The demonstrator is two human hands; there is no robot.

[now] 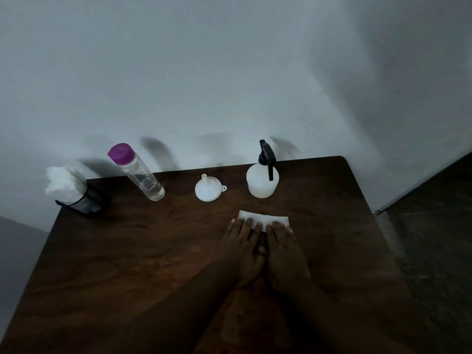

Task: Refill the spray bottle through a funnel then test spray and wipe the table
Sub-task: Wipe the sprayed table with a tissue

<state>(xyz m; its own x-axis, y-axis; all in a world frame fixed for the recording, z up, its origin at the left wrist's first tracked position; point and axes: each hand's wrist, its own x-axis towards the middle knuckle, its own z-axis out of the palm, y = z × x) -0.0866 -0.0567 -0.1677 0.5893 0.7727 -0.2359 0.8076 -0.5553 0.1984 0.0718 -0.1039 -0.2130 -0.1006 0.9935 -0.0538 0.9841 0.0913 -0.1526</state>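
White tissue [263,217] is pressed flat on counter [127,251], long axis 9-to-3, by left hand [244,247] and right hand [283,247] (fingers spread flat). Spray bottle [262,180] at 12, nozzle pointed away.

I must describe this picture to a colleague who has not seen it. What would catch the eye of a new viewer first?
Most striking are the two hands, left hand and right hand, pressed flat side by side on a white tissue near the middle of the dark wooden table. Behind them, along the far edge, stand a clear bottle with a purple cap, an upturned white funnel and a white spray bottle with a black trigger.
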